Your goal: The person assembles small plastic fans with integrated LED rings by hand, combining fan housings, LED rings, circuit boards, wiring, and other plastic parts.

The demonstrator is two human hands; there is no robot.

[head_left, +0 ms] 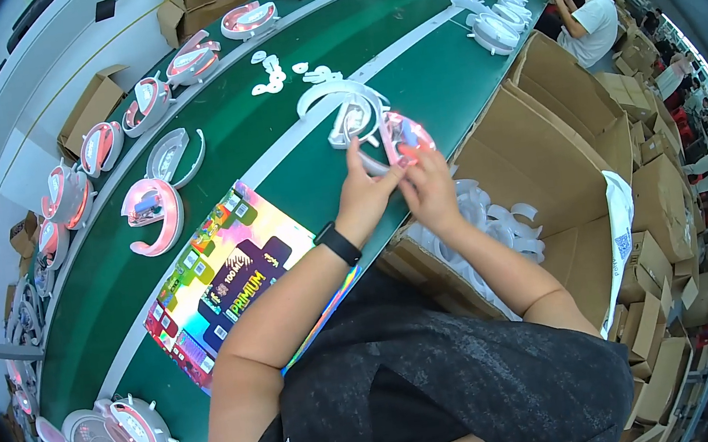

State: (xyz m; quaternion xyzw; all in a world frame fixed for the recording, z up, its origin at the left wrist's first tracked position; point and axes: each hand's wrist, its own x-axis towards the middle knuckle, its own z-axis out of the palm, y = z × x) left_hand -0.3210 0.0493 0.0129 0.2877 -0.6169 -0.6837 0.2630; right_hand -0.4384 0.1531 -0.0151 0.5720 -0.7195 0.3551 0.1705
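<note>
Your dark shirt is filling the foreground; beyond it your left hand (362,198) and right hand (428,190) are closing together on a pink-lit headset piece (404,137), holding it above the green surface (295,171), just past the colourful box (233,276).

We are in a factory. A long green belt (212,141) carries many pink and white headsets (154,212) in a row. Brown boxes (573,97) full of white parts stand beside our bench, and another worker (592,15) sits further along.
</note>
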